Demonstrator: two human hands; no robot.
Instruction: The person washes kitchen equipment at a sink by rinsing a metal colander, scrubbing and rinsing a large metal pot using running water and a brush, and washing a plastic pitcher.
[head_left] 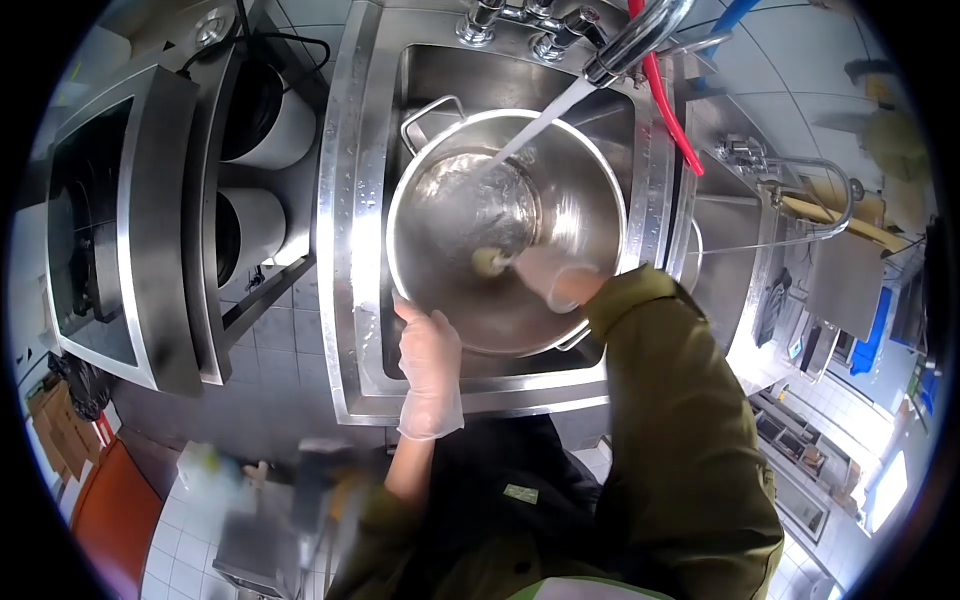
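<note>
A large steel pot [575, 290] stands in the sink [400, 85], tilted a little, with shallow water in its bottom. My left hand [430, 365], in a clear glove, grips the pot's near-left rim with the thumb over the edge. Inside the pot, my gloved right hand [556, 274] is smeared by motion and closed round a small yellowish sponge [488, 262] near the inner wall. Blur hides the sponge's exact shape. Water from the faucet [606, 68] runs down into the pot.
Tap handles [565, 32] and a red hose [660, 100] sit behind the sink. A second basin [725, 240] is to the right. On the left, white cylindrical containers [258, 235] lie on a steel shelf next to a glass-fronted appliance [110, 240].
</note>
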